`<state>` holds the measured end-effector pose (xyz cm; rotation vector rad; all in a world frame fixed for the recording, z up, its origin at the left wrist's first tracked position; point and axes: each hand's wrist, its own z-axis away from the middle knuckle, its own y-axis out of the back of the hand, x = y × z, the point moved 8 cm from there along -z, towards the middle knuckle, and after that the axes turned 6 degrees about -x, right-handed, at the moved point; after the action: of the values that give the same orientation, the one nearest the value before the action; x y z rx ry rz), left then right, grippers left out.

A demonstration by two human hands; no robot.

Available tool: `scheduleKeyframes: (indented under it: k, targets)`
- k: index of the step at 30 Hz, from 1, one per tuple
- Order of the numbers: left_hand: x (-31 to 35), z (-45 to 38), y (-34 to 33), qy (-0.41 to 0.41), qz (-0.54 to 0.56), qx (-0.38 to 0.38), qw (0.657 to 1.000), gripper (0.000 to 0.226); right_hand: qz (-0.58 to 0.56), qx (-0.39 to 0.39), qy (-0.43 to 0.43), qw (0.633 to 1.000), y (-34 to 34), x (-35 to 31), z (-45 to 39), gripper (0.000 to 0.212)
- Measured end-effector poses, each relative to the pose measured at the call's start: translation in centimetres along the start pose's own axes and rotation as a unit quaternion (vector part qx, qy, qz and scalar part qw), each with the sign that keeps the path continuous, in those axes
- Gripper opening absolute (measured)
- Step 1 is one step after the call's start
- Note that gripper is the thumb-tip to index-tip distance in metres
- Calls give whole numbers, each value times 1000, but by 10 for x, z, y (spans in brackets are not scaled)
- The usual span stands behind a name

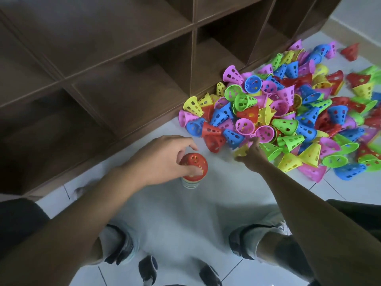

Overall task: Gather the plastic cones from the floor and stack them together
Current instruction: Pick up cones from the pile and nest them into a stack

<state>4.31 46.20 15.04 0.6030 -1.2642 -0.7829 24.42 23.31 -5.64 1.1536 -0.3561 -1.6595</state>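
Observation:
A big heap of perforated plastic cones (288,112) in pink, blue, green, yellow and red lies on the pale tiled floor at the right. A short stack of cones (192,172) with a red one on top stands on the floor in the middle; my left hand (165,159) grips its top from above. My right hand (252,151) reaches into the near edge of the heap and its fingers curl round a yellow cone (242,151) there; motion blur hides the exact grip.
A dark brown cubby shelf (123,69) with open compartments runs along the left and top, its base touching the heap. My knees and slippered feet (148,269) are at the bottom. Bare floor tiles (181,215) lie between my legs and the stack.

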Motion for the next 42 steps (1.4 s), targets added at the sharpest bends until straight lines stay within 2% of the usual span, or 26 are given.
scheduleKeyframes:
  k: [4,8,9,10,12,13,14,18,21,23,26,29,32,36,40,42]
  targets:
    - [3,0,14,7,29,20,999,53,-72,-3,6,997,21,-13,12,84]
    - [15,-2,30,3,-8,65,998,38,-110,-69,83,988,42,-62,42,49]
    - [20,-2,32,1,-10,73,997,36,-129,-86,90,984,46,-73,53,50]
    - [25,-2,34,-1,-6,81,997,34,-164,-112,93,976,47,-83,60,60]
    - [32,-3,37,-2,-1,98,995,31,-235,-201,122,943,45,-111,79,78]
    - [36,-3,38,0,-2,107,994,31,-248,-241,143,927,44,-125,91,80]
    - [39,-2,38,0,-2,115,993,31,-249,-267,156,918,42,-134,98,76]
    - [48,2,39,-17,13,135,991,35,-277,-349,210,870,42,-173,132,24]
    - [47,5,44,-28,32,163,986,32,-268,-366,227,862,44,-189,148,16]
    - [43,7,49,-27,59,185,981,30,-270,-366,224,862,46,-191,148,21]
    - [32,11,57,3,140,214,967,26,-292,-345,214,866,49,-183,135,59]
    - [20,14,57,16,270,202,942,20,-356,-275,147,881,49,-152,101,72]
    - [9,17,46,29,381,153,911,23,-418,-172,48,891,36,-97,63,57]
    - [-7,21,21,77,459,92,881,35,-344,-77,-34,935,8,-34,39,18]
    - [-20,22,-2,103,465,34,879,51,-171,-53,9,984,-10,-21,27,38]
    - [-25,21,-12,103,446,2,889,60,-131,-47,26,990,-19,-18,16,46]
